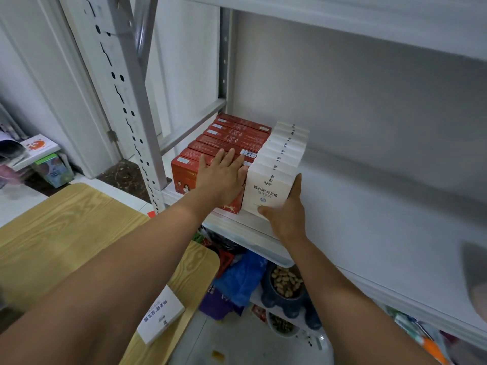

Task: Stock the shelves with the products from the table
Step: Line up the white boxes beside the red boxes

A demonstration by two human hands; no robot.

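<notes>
1. Nearest, below the left forearm, is a wooden table (60, 233). A single white box (160, 316) lies flat at its near corner, printed face up.
2. Under the right forearm, on a lower level, a blue plastic bag (242, 281) sits just beside a dark bowl of nuts (286, 284).
3. The right hand (286, 214) grips the front white box (264, 189) at the shelf's front edge: the thumb is curled across the low part of its printed face and the fingers run up its right side. The box stands upright.
4. The left hand (224, 175) lies flat with straight, spread fingers. The palm rests on top of the front red boxes and the fingertips reach toward the white box's left side; whether they touch it cannot be told.
5. Behind the right hand, the row of white boxes (288, 148) runs back from the front one, upright and packed face to back.
6. Beneath and beyond the left hand, the row of red boxes (234, 137) stands the same way, touching the white row along its left side.
7. Both rows stand on the white shelf (382, 219), whose board runs on to the right of the right hand.
8. Left of the left hand, a perforated metal post (126, 88) rises at the shelf's corner.
</notes>
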